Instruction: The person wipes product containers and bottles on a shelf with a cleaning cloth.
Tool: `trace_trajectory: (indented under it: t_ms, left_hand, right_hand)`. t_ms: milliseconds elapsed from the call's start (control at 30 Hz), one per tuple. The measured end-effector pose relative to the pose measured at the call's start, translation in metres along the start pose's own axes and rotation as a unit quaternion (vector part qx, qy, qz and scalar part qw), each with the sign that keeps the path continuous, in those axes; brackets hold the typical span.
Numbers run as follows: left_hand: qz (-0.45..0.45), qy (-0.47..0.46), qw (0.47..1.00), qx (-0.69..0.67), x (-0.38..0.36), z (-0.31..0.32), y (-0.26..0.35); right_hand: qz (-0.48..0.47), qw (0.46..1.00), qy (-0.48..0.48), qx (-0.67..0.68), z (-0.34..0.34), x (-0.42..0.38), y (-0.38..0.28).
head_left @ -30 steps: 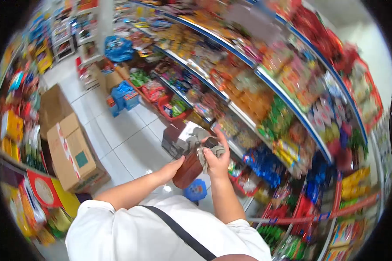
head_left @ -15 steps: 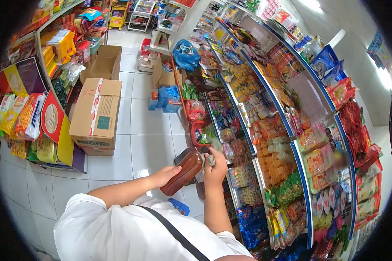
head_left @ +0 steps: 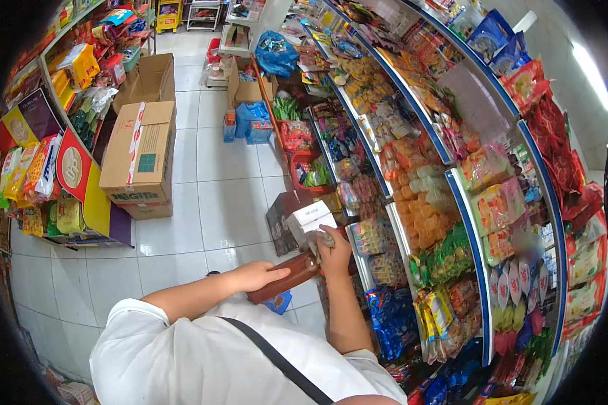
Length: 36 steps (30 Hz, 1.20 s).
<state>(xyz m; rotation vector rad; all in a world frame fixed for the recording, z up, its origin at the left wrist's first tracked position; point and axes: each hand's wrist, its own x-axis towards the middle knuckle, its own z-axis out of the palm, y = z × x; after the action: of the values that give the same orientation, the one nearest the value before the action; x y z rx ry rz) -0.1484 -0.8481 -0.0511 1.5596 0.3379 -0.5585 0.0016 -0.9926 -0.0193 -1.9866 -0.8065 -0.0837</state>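
Observation:
A reddish-brown bottle (head_left: 284, 278) lies tilted in front of my white shirt. My left hand (head_left: 255, 277) is wrapped round its lower part, with the thumb on top. At the bottle's upper end, my right hand (head_left: 335, 251) is closed on a greyish cloth (head_left: 313, 241), which covers part of the neck. Just beyond my right hand stands a white box (head_left: 311, 217), beside a dark brown box (head_left: 283, 212) near the floor.
Shelves of packaged snacks (head_left: 425, 202) rise along the right. A large cardboard box (head_left: 140, 152) stands on the tiled floor (head_left: 213, 216) at the left, near a snack rack (head_left: 78, 182). Farther ahead are blue bags (head_left: 275, 54) and a red basket (head_left: 307, 169).
The view has shifted a little. The bottle is lower and tilted flatter, and the white box beyond my right hand now shows. Both hands keep their hold.

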Motion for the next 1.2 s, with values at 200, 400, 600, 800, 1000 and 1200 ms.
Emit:
trace_trajectory:
  t_ms: [200,400,600,800,1000,1200]
  left_hand:
    - [0.041,0.078,0.996,0.012,-0.007,0.039,-0.001]
    - [0.108,0.145,0.982,-0.052,0.006,0.025,-0.048]
    - [0.080,0.119,0.924,-0.355,0.003,-0.035,-0.043]
    - [0.105,0.147,0.959,-0.218,0.004,-0.113,-0.053]
    - [0.067,0.209,0.974,-0.055,-0.035,-0.182,-0.037]
    - [0.042,0.245,0.969,0.011,-0.047,-0.217,-0.044]
  right_hand:
    - [0.289,0.883,0.056,0.366,-0.009,-0.003,0.012]
    - [0.327,0.723,0.162,0.587,0.024,0.006,0.030]
    - [0.188,0.778,-0.065,0.596,0.035,0.047,-0.062]
    - [-0.117,0.991,-0.070,0.014,0.141,0.078,-0.046]
    - [-0.019,0.989,-0.138,0.056,0.193,0.114,-0.062]
    - [0.140,0.971,-0.132,0.143,0.240,0.141,-0.079]
